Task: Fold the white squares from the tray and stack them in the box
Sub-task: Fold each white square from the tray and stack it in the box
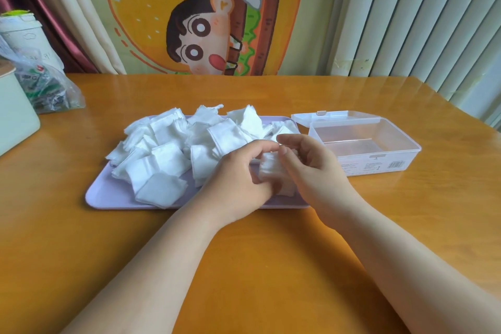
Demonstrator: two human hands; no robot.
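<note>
A pale lilac tray (pixel 108 199) lies on the wooden table, heaped with several loose white squares (pixel 162 154). Over the tray's right end my left hand (pixel 238 179) and my right hand (pixel 309 168) meet, and both pinch one white square (pixel 269 168) between their fingers; it is bent and partly hidden by the fingers. To the right stands a clear plastic box (pixel 379 160) with its hinged lid (pixel 333 116) open and lying back. I see nothing white inside the box.
At the far left stand a pale green container (pixel 16 122), a plastic bag of packets (pixel 51 89) and a white cup (pixel 21 32). A cartoon cloth hangs behind the table. Bare tabletop lies in front of the tray.
</note>
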